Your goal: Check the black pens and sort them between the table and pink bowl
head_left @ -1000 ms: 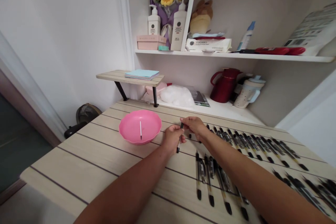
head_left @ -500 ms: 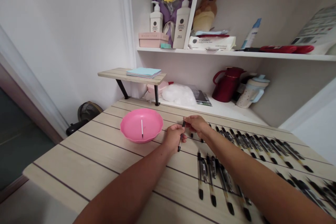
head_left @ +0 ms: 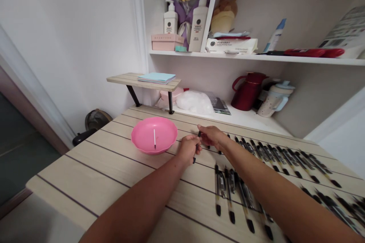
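Both hands hold one black pen (head_left: 195, 151) over the wooden table (head_left: 94, 167). My left hand (head_left: 186, 149) is closed around the pen's lower barrel. My right hand (head_left: 210, 136) pinches its upper end. The pen stands nearly upright, tip down. Left of my hands sits a pink bowl (head_left: 154, 135) with a thin white refill (head_left: 154, 138) lying inside. Several black pens (head_left: 230, 193) lie in a row in front of my right forearm, and several more pens (head_left: 273, 155) lie in a line farther right.
A small raised shelf (head_left: 142, 81) with blue notebooks stands at the table's back left. Behind are a white plastic bag (head_left: 194, 102), a red jug (head_left: 247, 90) and a white cup (head_left: 273, 100). The upper shelf holds lotion bottles (head_left: 196, 19) and a pink box (head_left: 167, 42).
My hands stay together on the pen, with only slight shifts of the fingers. The view has drifted a little, so everything sits slightly higher and to the right.
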Tool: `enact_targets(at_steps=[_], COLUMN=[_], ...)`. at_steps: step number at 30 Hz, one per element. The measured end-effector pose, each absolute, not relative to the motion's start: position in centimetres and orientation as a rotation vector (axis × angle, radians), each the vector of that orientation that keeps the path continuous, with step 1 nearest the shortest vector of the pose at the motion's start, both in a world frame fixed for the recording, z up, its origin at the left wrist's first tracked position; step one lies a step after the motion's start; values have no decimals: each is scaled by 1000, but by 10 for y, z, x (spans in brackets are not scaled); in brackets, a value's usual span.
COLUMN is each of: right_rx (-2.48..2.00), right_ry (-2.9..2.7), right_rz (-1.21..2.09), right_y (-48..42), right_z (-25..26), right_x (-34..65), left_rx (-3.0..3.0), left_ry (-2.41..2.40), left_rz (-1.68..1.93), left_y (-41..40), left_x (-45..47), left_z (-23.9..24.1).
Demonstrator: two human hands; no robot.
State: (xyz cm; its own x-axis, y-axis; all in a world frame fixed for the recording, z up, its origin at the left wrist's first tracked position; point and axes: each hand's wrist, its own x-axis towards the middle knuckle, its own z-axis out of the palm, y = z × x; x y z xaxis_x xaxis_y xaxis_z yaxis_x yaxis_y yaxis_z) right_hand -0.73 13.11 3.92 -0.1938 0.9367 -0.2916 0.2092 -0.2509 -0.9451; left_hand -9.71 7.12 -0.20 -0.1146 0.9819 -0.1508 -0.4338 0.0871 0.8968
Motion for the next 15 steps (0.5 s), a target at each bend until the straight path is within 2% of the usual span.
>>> enact_targets(at_steps=[15], right_rx=[-1361], right_ry=[-1198], right_rz=[1506], right_y=[137], right_z=[45], right_x=[-9], left_rx=[783], left_ry=[1054], left_rz=[1310], left_y=[70], left_x=[-99], left_z=[-2])
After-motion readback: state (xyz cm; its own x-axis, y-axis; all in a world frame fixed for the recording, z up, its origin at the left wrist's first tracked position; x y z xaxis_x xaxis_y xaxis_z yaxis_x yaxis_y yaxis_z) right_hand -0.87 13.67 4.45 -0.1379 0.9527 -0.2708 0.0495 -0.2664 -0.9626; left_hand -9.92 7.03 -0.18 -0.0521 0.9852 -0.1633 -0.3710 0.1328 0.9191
